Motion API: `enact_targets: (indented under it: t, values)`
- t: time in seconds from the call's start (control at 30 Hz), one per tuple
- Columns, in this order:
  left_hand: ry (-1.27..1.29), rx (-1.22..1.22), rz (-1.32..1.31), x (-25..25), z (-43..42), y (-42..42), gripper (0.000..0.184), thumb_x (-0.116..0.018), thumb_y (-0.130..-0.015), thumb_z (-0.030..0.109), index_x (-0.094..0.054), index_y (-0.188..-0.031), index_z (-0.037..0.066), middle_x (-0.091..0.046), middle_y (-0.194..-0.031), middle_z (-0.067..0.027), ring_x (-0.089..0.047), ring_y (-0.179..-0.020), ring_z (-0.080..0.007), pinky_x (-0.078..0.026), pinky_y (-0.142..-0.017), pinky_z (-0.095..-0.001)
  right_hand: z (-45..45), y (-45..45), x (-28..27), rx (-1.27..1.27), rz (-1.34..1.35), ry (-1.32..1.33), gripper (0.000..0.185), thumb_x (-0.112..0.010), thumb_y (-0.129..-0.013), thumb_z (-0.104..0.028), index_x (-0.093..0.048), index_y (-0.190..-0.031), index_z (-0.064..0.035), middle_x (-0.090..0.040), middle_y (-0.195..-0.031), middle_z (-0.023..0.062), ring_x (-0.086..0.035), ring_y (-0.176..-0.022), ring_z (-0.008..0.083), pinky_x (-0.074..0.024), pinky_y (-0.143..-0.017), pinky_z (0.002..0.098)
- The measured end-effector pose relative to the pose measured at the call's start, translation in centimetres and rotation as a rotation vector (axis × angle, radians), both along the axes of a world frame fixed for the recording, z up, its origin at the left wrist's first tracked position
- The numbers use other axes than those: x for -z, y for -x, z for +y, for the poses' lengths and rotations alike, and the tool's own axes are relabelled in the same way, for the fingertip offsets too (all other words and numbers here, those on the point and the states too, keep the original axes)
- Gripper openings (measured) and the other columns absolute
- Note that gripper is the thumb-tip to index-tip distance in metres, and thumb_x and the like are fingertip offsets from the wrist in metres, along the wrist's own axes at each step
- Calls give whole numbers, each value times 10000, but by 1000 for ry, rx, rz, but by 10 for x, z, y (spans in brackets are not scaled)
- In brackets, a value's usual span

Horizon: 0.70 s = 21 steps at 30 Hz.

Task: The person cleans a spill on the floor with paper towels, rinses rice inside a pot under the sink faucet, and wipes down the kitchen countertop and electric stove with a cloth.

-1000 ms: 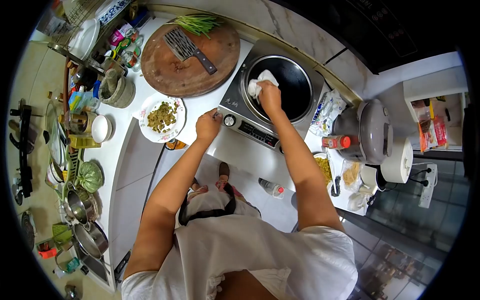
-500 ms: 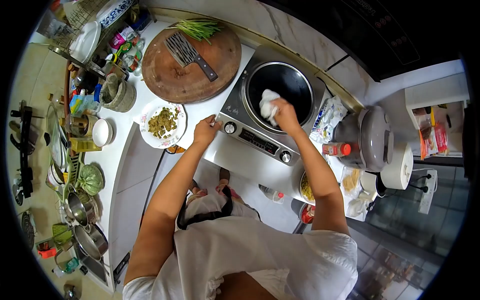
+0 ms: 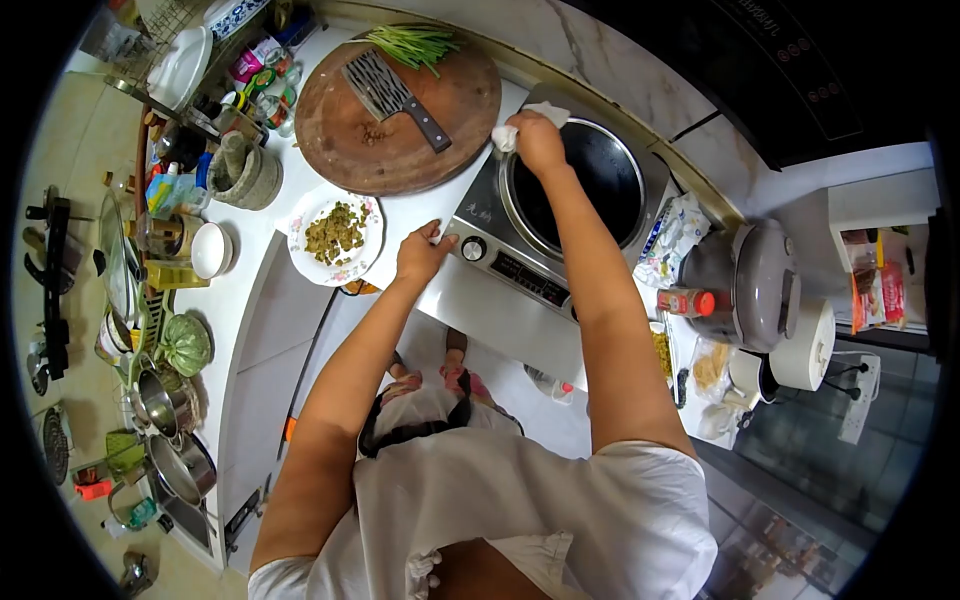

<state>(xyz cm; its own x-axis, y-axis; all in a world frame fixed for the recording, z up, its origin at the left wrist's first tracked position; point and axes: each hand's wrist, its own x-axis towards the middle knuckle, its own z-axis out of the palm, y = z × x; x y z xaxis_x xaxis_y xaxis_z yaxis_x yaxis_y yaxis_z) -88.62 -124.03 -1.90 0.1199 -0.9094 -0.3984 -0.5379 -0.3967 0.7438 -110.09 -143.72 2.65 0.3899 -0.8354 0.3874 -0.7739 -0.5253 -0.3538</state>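
Note:
My right hand presses a crumpled white cloth onto the far left corner of the induction cooker, just beyond the rim of its round wok well. The black wok sits in that well, dark and shiny inside. My left hand grips the cooker's front left corner beside the knob, fingers curled; a small white bit shows by the fingertips. Left of this hand stands a floral plate of chopped green-brown food.
A round wooden board bears a cleaver and green stalks. A stone mortar and white bowl stand left. On the right are a red-capped jar and a grey rice cooker.
My right hand has moved the white cloth from inside the wok up and left to the cooker's far left corner. My left hand keeps its hold on the front corner.

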Motion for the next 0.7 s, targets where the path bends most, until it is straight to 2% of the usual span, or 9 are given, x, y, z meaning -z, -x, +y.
enact_targets:
  t: [0.1, 0.17, 0.3, 0.4, 0.5, 0.6, 0.63, 0.7]
  values:
    - [76, -99, 87, 10, 1, 1, 588, -752, -789, 273, -555, -1252, -33, -648, -1013, -66, -587, -886, -129, -457, -820, -263, 38, -16, 0, -70, -22, 0, 151, -571, -745, -88, -703, -817, -75, -631, -811, 133, -622, -814, 312, -499, -742, 400]
    - [31, -146, 197, 11, 3, 2, 602, -744, -803, 238, -518, -1275, -61, -636, -1026, -56, -574, -889, -127, -448, -834, -252, 64, -24, -3, -111, -43, 33, 139, -590, -723, -68, -701, -806, -73, -626, -786, 122, -624, -779, 306, -504, -724, 388]
    - [-13, -259, 448, 13, 19, -3, 572, -697, -848, 185, -476, -1312, -67, -630, -1014, -44, -564, -900, -111, -435, -848, -231, 118, -34, -7, -137, -69, -1, 165, -574, -737, -30, -694, -843, -74, -639, -852, 108, -629, -832, 296, -512, -744, 380]
    - [-15, -300, 420, 21, 30, -12, 581, -679, -852, 279, -500, -1309, -31, -647, -1082, -99, -598, -928, -151, -463, -824, -247, 153, -44, -7, -121, -167, -126, 249, -554, -728, 41, -697, -898, -72, -659, -916, 113, -639, -857, 302, -518, -760, 376]
    - [-67, -335, 419, 10, 38, -13, 526, -627, -893, 272, -504, -1306, -30, -647, -1082, -116, -591, -940, -150, -455, -843, -250, 169, -48, -18, -168, -319, -270, 333, -537, -707, 90, -683, -969, -55, -664, -966, 138, -638, -888, 331, -514, -785, 381]
    - [-58, -375, 443, -3, 44, -12, 476, -579, -924, 260, -514, -1296, -30, -643, -1111, -135, -592, -967, -158, -450, -868, -258, 166, -45, -17, -64, -548, -319, 374, -522, -701, 111, -655, -1021, -30, -658, -996, 165, -626, -914, 362, -507, -803, 387]
    - [-48, -380, 442, -6, 45, -12, 471, -575, -926, 259, -516, -1294, -30, -640, -1123, -137, -593, -981, -162, -449, -877, -262, 165, -39, -19, 44, -577, -280, 368, -512, -716, 104, -637, -1038, -22, -651, -1003, 188, -620, -926, 378, -503, -817, 387]
    - [-35, -386, 440, -6, 47, -13, 462, -567, -930, 258, -521, -1289, -29, -636, -1148, -140, -596, -1009, -172, -447, -894, -270, 159, -30, -33, 29, -481, -226, 394, -500, -734, 96, -614, -1090, -28, -623, -1087, 194, -609, -977, 369, -498, -834, 389]
